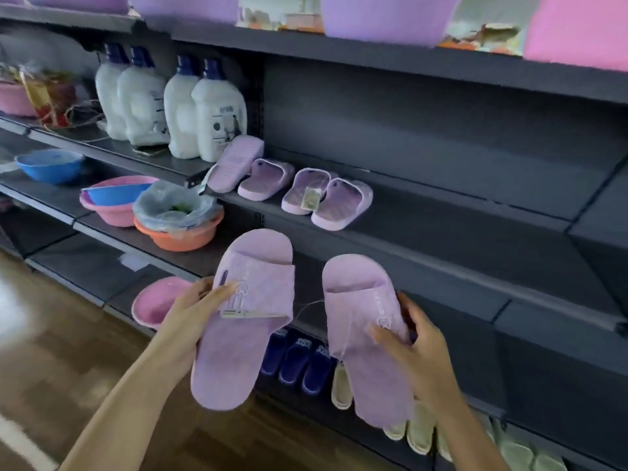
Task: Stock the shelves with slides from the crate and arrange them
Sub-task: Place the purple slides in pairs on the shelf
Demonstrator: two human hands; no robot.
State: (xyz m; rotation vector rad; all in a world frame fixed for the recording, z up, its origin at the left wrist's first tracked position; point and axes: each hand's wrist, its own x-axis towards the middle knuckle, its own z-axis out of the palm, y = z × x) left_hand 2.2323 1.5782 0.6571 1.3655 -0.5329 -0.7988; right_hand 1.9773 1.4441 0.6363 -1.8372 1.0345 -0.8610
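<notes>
I hold a pair of lilac slides in front of the dark shelving, toes up. My left hand (193, 307) grips the left slide (244, 321) by its strap edge, where a paper tag hangs. My right hand (413, 338) grips the right slide (363, 334) around its strap. A thin string joins the two slides. On the middle shelf (441, 212) above them lie several more lilac slides (326, 198); the leftmost one leans sole-out against a white bottle. No crate is in view.
White detergent bottles (204, 110) stand left of the shelved slides. Pink, blue and orange basins (176, 229) sit on the lower left shelves. Dark blue slides (295, 362) and pale ones (418, 433) fill the bottom shelf. Purple tubs (387, 18) line the top shelf.
</notes>
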